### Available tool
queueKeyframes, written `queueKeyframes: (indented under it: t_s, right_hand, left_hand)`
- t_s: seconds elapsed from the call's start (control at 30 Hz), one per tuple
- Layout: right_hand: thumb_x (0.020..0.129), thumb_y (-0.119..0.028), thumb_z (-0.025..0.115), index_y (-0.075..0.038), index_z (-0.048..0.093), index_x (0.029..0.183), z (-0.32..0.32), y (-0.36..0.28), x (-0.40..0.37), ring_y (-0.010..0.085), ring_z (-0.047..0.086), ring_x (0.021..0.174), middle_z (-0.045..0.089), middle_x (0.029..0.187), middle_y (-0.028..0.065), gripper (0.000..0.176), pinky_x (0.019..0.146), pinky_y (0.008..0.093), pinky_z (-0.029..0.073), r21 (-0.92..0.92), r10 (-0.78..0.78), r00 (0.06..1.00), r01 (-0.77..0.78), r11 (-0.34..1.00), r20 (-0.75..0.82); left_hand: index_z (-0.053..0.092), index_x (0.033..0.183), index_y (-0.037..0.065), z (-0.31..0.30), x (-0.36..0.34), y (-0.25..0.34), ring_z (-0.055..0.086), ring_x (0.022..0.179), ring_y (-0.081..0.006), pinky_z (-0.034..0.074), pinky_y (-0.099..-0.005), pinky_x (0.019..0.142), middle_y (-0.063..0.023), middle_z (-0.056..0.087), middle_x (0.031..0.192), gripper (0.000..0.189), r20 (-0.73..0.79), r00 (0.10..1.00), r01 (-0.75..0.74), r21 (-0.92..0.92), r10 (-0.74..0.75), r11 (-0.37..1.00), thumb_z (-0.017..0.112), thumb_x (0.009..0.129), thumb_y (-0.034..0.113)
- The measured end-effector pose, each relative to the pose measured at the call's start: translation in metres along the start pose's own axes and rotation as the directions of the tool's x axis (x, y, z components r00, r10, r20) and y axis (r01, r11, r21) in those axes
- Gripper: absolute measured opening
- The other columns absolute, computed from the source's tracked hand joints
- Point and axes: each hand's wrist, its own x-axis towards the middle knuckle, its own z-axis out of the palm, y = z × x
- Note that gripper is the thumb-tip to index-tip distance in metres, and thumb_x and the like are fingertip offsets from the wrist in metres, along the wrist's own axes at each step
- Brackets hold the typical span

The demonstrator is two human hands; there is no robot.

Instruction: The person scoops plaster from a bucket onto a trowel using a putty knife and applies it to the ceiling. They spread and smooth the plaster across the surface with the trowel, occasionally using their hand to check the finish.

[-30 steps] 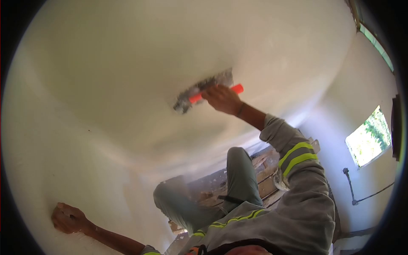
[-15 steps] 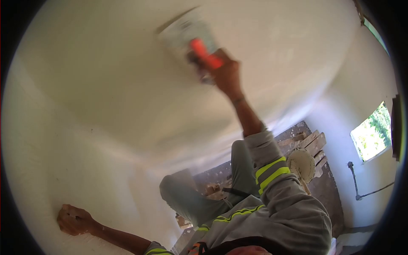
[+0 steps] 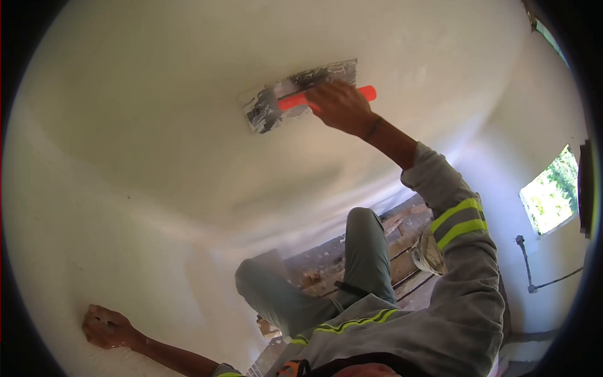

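Observation:
My right hand [image 3: 342, 108] is closed around the red handle of a plastering trowel [image 3: 265, 113]. The trowel's broad metal blade, smeared with pale plaster, lies against the upper part of the smooth off-white wall [image 3: 182, 107]. At the lower left, my left hand [image 3: 108, 328] is closed like a fist against the adjoining wall surface. Its palm side is hidden, so I cannot make out what, if anything, is inside. Whitish smears mark the fingers and wrist.
Below my bent knees are wooden boards [image 3: 408, 242]. A plaster-stained bucket [image 3: 428, 254] stands beside my right sleeve, partly covered by it. At the right are a window opening [image 3: 551, 191] and a dark conduit [image 3: 527, 267] on the wall.
The trowel has turned from steeply angled to nearly level and moved slightly right and down along the wall. My right arm has swung right, covering more of the bucket. My left hand has hardly moved.

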Motion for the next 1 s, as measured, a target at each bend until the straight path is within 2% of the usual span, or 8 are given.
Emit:
queueKeyframes:
  t_s: [0.27,0.43,0.5,0.63,0.67,0.73,0.8,1.0]
  right_hand:
    - [0.084,-0.027,0.070,-0.008,0.063,0.096,0.009,-0.030,-0.100,0.0216,0.065,0.085,0.066,0.090,0.0091,0.024,0.075,0.0341,0.052,0.155,0.490,0.859,-0.510,0.846,0.147]
    - [0.086,-0.022,0.073,-0.005,0.063,0.082,-0.024,0.048,-0.080,0.0052,0.046,0.052,0.051,0.060,-0.0017,0.020,0.047,0.0231,0.038,0.633,0.986,0.156,-0.770,0.082,0.062]
    - [0.087,-0.024,0.072,-0.006,0.062,0.079,0.005,0.041,-0.053,0.0038,0.040,0.048,0.046,0.058,-0.0037,0.022,0.045,0.0236,0.033,0.679,0.983,0.183,-0.720,0.144,-0.014]
    - [0.082,-0.017,0.073,-0.006,0.065,0.087,0.044,-0.067,0.028,0.0188,0.065,0.066,0.064,0.078,0.0059,0.015,0.056,0.0364,0.052,0.246,0.561,0.796,-0.510,0.824,-0.226]
    - [0.078,-0.021,0.076,-0.006,0.062,0.094,0.057,-0.110,0.054,0.0269,0.067,0.070,0.067,0.083,0.0102,0.026,0.059,0.0396,0.053,0.571,0.835,0.454,-0.791,0.218,0.311]
    - [0.074,-0.026,0.075,-0.005,0.058,0.104,0.060,-0.191,0.095,0.0347,0.066,0.072,0.067,0.083,0.0163,0.040,0.066,0.0447,0.053,0.535,0.667,0.745,-0.567,0.626,0.010]
    - [0.078,-0.022,0.071,-0.005,0.058,0.096,0.077,-0.229,0.108,0.0357,0.065,0.071,0.065,0.078,0.0148,0.028,0.064,0.0467,0.052,0.603,0.645,0.735,-0.615,0.508,0.207]
    - [0.076,-0.020,0.082,-0.004,0.062,0.099,0.035,-0.126,0.009,0.0267,0.068,0.068,0.067,0.081,0.0137,0.035,0.059,0.0321,0.055,0.601,0.780,0.623,-0.604,0.524,-0.054]
  left_hand:
    - [0.058,0.074,0.008,-0.001,-0.003,-0.004,0.057,0.065,-0.0209,0.042,-0.0351,0.062,-0.0010,0.058,0.069,0.027,0.077,0.997,0.032,-0.035,-0.030,0.999,0.058,0.097,0.022]
    - [0.057,0.074,0.008,-0.005,0.002,0.004,0.056,0.063,-0.0213,0.043,-0.0353,0.062,-0.0019,0.057,0.067,0.029,0.040,0.998,0.041,-0.028,-0.040,0.999,0.057,0.098,0.024]
    - [0.057,0.074,0.008,-0.001,0.002,0.007,0.056,0.063,-0.0212,0.043,-0.0348,0.061,-0.0021,0.057,0.067,0.030,0.024,0.999,0.048,-0.024,-0.047,0.999,0.056,0.098,0.024]
    - [0.057,0.074,0.008,0.005,-0.003,-0.003,0.057,0.063,-0.0206,0.043,-0.0336,0.061,-0.0016,0.058,0.068,0.029,0.006,0.999,0.037,-0.115,-0.037,0.993,0.056,0.099,0.023]
    - [0.057,0.073,0.008,0.006,-0.005,-0.005,0.057,0.063,-0.0203,0.043,-0.0333,0.061,-0.0013,0.058,0.068,0.029,0.020,0.999,0.043,-0.140,-0.041,0.989,0.056,0.099,0.023]
    - [0.056,0.073,0.008,0.008,-0.007,-0.004,0.057,0.063,-0.0203,0.044,-0.0333,0.061,-0.0012,0.058,0.068,0.029,-0.018,0.999,0.028,-0.097,-0.030,0.995,0.056,0.099,0.022]
    - [0.056,0.073,0.008,0.005,-0.009,-0.006,0.057,0.063,-0.0204,0.044,-0.0335,0.062,-0.0012,0.058,0.068,0.029,-0.024,1.000,0.019,-0.070,-0.021,0.997,0.056,0.099,0.022]
    - [0.059,0.076,0.008,0.001,-0.004,0.001,0.058,0.065,-0.0203,0.043,-0.0338,0.062,-0.0008,0.058,0.068,0.027,0.029,0.999,0.031,0.001,-0.031,1.000,0.057,0.098,0.024]
